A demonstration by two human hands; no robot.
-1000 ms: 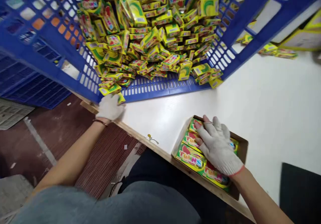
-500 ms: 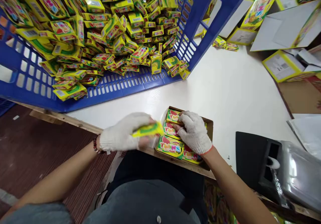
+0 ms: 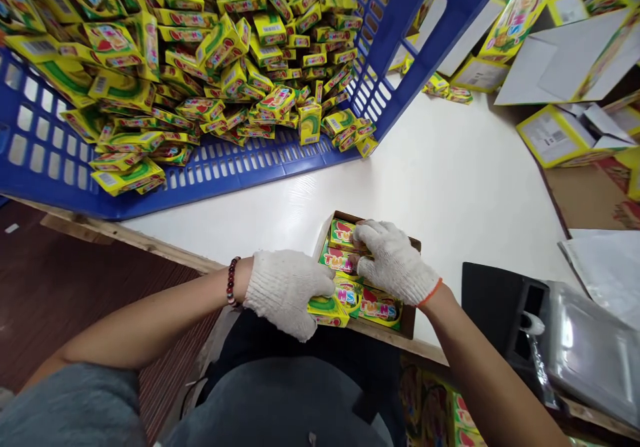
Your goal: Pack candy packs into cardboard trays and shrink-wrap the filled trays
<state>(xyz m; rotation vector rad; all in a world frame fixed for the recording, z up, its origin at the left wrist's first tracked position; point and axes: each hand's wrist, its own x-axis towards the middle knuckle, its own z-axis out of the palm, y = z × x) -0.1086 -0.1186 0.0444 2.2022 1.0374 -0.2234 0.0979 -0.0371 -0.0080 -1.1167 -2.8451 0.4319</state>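
At the table's near edge is a shallow brown carton (image 3: pixel 409 323) holding several small yellow-green candy boxes (image 3: pixel 379 308) marked TWINS. My left hand (image 3: pixel 290 292), in a white knit glove, grips another small candy box (image 3: pixel 328 312) at the carton's near left corner. That box overlaps the packed ones; its far end is under my fingers. My right hand (image 3: pixel 395 260), gloved too, reaches over the carton's right side with bent fingers on the packed boxes in the far rows. Whether those fingers pinch a box is hidden.
A blue plastic basket (image 3: pixel 240 183) heaped with loose candy boxes (image 3: pixel 210 67) stands beyond the carton. Large white-and-yellow display cartons (image 3: pixel 555 137) lie at the far right. A black object with clear plastic (image 3: pixel 590 347) lies at the right on the white table (image 3: pixel 450 173).
My left hand has moved right and slightly down, bringing its candy box from beside the carton onto its near left corner. My right hand stays over the packed boxes, shifted slightly.
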